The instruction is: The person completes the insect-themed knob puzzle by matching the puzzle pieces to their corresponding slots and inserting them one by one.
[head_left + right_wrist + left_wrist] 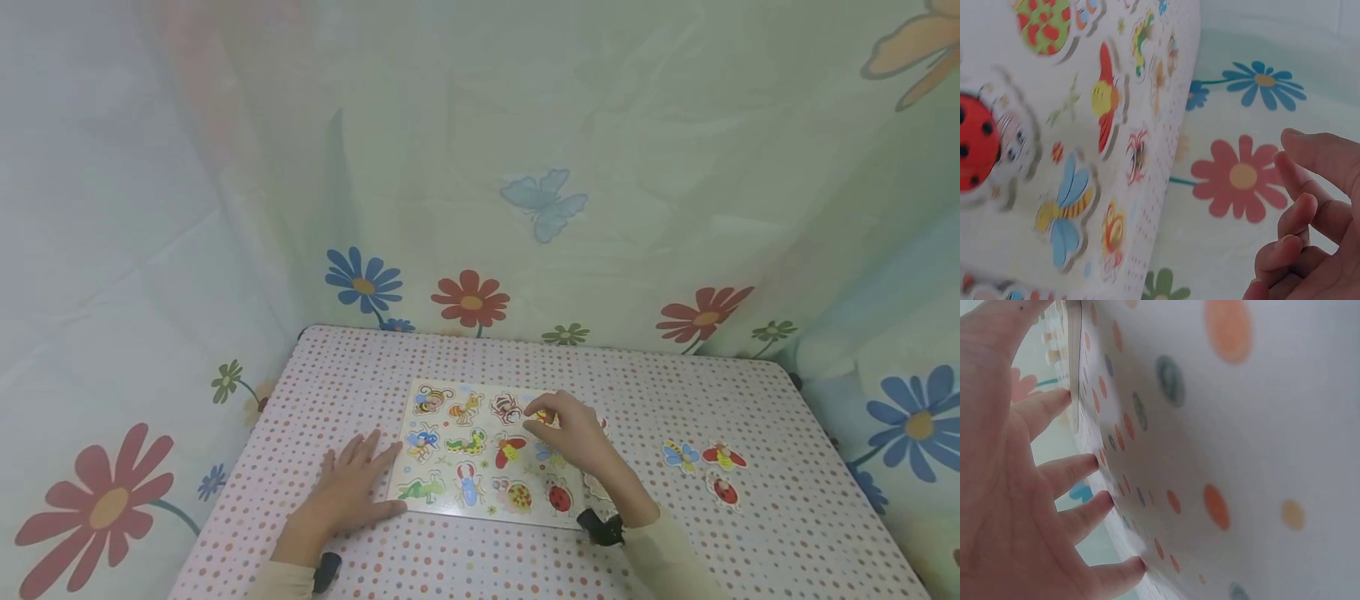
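Note:
A wooden insect puzzle board (pixel 480 522) lies flat on the table, with colourful bugs in rows. My left hand (pixel 348 487) rests on the tablecloth at the board's left side, fingers spread and thumb by its lower left corner. In the left wrist view its fingers (pixel 1075 515) touch the dotted cloth near the board edge. My right hand (pixel 570 433) hovers over the board's upper right, partly covering the snail picture (pixel 1113 231). Its thumb and forefinger are close together in the right wrist view, the other fingers loosely curled, and no piece shows between them.
Right of the board lie a blue-winged bee piece (pixel 680 456), a red-winged insect piece (pixel 723 456) and a ladybug piece (pixel 725 490). More pieces (pixel 596 487) are partly hidden under the right forearm. A flowered curtain (pixel 615 275) hangs behind the dotted table (pixel 450 354).

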Tool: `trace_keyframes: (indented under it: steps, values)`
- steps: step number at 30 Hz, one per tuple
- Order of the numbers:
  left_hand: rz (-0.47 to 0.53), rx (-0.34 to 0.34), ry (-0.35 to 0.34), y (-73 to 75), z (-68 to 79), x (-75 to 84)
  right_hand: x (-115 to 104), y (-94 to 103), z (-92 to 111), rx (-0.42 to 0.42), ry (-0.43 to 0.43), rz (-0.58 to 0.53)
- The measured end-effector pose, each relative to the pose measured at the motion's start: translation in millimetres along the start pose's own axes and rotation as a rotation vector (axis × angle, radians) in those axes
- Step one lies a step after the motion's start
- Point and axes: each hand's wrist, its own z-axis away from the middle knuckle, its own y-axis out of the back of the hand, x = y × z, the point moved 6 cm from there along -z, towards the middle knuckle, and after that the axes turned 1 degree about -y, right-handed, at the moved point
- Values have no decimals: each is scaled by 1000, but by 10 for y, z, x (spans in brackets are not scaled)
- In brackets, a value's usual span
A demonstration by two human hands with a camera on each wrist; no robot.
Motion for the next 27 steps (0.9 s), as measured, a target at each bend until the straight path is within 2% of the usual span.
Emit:
trace_keyframes:
  steps: [6, 19, 23, 27]
  values:
    - [-1, 5, 3, -4, 5, -2, 257, 205, 156, 44, -64, 23]
    - [20, 7, -2, 22, 30, 31, 1106, 822, 713, 242, -242, 117]
    - [17, 12, -2, 39, 38, 42, 1371, 988, 873, 292, -311, 148]
    - [20, 20, -6, 60, 47, 58, 1645, 1117, 1024, 318, -412, 127]
